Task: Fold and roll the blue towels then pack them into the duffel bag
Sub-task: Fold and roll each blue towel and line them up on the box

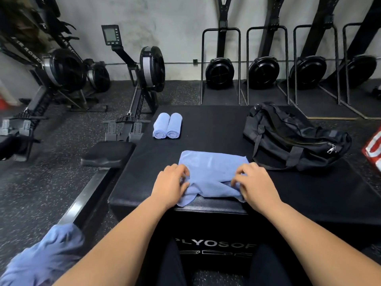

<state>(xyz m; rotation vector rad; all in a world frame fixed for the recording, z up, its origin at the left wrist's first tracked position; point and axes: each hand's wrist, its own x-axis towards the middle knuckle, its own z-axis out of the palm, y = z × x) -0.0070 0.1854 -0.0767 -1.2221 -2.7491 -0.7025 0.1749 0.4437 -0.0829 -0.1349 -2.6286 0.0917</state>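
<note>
A blue towel (212, 172) lies folded on the black plyo box (206, 124) right in front of me, its near edge bunched up. My left hand (171, 184) grips the towel's near left corner with curled fingers. My right hand (255, 185) pinches the near right edge. Two rolled blue towels (167, 125) lie side by side at the box's far left. The black duffel bag (292, 139) sits on the right of the box with its zipper shut. A heap of loose blue towels (45, 252) lies at the lower left.
A rowing machine's seat and rail (107, 153) run along the left side of the box. More rowers and fan machines (220, 71) line the wall behind. A red and white object (374, 149) pokes in at the right edge.
</note>
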